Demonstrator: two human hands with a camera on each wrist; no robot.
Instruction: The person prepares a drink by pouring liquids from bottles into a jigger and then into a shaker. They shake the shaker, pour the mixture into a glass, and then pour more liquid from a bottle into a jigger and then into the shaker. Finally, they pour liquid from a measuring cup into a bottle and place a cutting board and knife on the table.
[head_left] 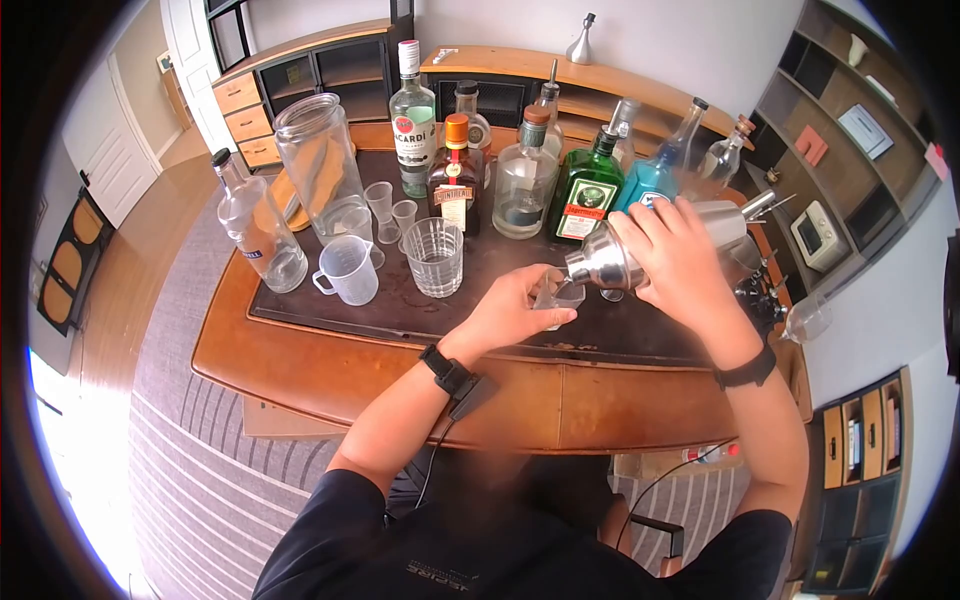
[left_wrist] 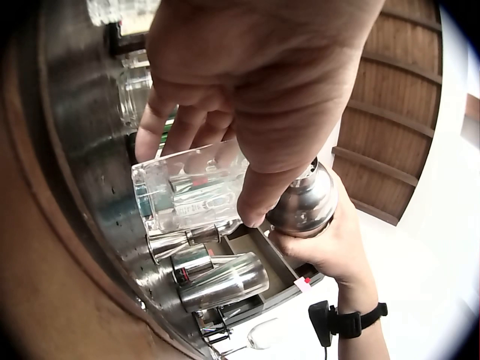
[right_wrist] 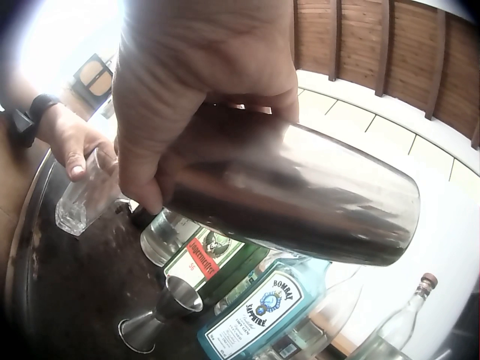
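A silver cocktail shaker (head_left: 604,262) is tipped well over in my right hand (head_left: 678,262), whose fingers and thumb wrap its body. Its narrow top end points down to the left, right at the rim of a small clear glass (head_left: 568,296). My left hand (head_left: 512,312) holds that glass between thumb and fingers, above the dark table top. In the left wrist view the glass (left_wrist: 187,199) looks see-through, with faceted walls. Filling much of the right wrist view, the shaker's metal body (right_wrist: 300,191) lies almost level.
Behind my hands stand a green Jägermeister bottle (head_left: 588,195), a Cointreau bottle (head_left: 455,185) and a blue Bombay Sapphire bottle (right_wrist: 259,311). A metal jigger (right_wrist: 160,315) is near them. Leftward are a tumbler (head_left: 435,265), a plastic measuring jug (head_left: 350,280) and a large jar (head_left: 322,165).
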